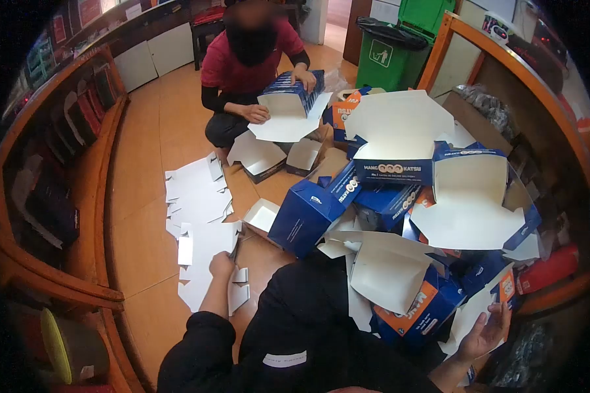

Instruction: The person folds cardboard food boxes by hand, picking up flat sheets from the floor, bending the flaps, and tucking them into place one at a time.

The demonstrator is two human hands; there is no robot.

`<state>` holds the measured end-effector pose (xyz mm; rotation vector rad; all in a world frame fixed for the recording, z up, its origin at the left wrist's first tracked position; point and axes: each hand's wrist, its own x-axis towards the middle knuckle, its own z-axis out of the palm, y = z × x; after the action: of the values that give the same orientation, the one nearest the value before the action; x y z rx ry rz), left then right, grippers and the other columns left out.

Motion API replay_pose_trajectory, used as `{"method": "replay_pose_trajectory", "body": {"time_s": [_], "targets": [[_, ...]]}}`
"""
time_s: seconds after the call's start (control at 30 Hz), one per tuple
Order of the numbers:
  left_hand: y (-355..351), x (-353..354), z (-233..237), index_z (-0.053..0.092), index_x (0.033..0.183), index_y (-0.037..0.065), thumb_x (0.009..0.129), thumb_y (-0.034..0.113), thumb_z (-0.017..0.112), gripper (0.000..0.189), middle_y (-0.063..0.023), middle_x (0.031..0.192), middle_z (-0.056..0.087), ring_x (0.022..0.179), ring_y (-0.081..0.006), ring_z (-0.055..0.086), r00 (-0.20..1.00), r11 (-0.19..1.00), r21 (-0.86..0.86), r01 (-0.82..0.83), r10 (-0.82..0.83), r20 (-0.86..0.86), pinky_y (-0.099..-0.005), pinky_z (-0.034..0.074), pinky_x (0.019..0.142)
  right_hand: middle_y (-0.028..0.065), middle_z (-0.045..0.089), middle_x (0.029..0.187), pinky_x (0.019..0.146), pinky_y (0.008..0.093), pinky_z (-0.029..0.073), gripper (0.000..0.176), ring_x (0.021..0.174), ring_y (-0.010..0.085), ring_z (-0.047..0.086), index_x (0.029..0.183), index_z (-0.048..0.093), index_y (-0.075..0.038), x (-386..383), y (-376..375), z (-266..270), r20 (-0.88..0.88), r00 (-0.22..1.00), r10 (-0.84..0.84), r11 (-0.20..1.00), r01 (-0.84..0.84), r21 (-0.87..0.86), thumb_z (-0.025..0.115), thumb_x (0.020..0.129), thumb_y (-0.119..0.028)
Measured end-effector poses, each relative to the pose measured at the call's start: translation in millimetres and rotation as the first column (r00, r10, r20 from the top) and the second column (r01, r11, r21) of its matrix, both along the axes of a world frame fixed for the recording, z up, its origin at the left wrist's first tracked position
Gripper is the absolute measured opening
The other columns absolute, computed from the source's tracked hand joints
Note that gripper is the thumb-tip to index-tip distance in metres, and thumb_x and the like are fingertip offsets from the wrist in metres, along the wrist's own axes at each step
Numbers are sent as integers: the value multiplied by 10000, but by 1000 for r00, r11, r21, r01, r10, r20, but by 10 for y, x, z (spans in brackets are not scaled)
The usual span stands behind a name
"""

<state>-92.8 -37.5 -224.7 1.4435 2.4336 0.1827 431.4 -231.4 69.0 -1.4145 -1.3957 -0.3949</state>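
My left hand (220, 264) reaches down to the floor and rests on a stack of flat white unfolded cartons (203, 245); whether it grips a sheet I cannot tell. My right hand (486, 334) is open, palm up, at the lower right, touching the edge of a blue and orange folded box (418, 313). A heap of folded blue boxes (387, 196) with open white flaps fills the middle and right in front of me.
A person in a red top (249, 65) crouches at the far side, folding a blue box (292, 98) with both hands. More flat white sheets (193, 190) lie on the orange floor. Wooden shelves (59, 170) line the left; a green bin (390, 56) stands behind.
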Motion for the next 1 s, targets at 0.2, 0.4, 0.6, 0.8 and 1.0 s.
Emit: {"method": "replay_pose_trajectory", "body": {"time_s": [0.2, 0.4, 0.6, 0.8, 1.0], "targets": [[-66, -427, 322, 577, 687, 30, 713, 342, 703, 338, -124, 670, 606, 627, -234, 596, 958, 995, 61, -76, 56, 282, -351, 442, 570, 111, 487, 985, 901, 356, 340, 418, 911, 193, 449, 1231, 413, -19, 42, -82, -19, 29, 997, -69, 997, 69, 18, 507, 824, -19], [-6, -1046, 66, 600, 884, 8, 852, 218, 542, 221, -156, 703, 608, 636, -249, 586, 919, 851, 499, -162, -54, 390, -367, 433, 581, 111, 494, 992, 910, 368, 345, 430, 909, 190, 455, 1242, 408, -19, 150, -174, -87, -67, 997, -46, 999, 47, 18, 515, 826, -31], [-194, -702, 1261, 568, 987, 53, 860, 175, 487, 194, -187, 832, 612, 757, -380, 583, 974, 773, 624, -117, 213, -82, -441, 449, 643, 120, 507, 1029, 900, 364, 357, 435, 911, 192, 462, 1253, 404, -23, 181, -234, -104, -74, 997, -20, 998, 24, 54, 513, 832, -29], [-340, -874, 1808, 543, 1051, 48, 872, 155, 487, 216, -174, 904, 618, 799, -341, 598, 932, 579, 792, -191, 360, -38, -390, 466, 661, 124, 513, 1037, 893, 361, 368, 420, 905, 191, 466, 1248, 410, -28, 221, -323, -116, -71, 997, -25, 996, 31, 83, 507, 840, -30], [-534, -365, 2597, 550, 1008, -34, 868, 25, 527, 154, -50, 923, 608, 836, -106, 572, 822, 301, 911, -282, -414, 391, -224, 450, 713, 125, 521, 990, 850, 374, 374, 411, 880, 212, 473, 1205, 446, -31, 83, -287, -101, -136, 989, 65, 993, -50, 109, 546, 807, -53]]}}
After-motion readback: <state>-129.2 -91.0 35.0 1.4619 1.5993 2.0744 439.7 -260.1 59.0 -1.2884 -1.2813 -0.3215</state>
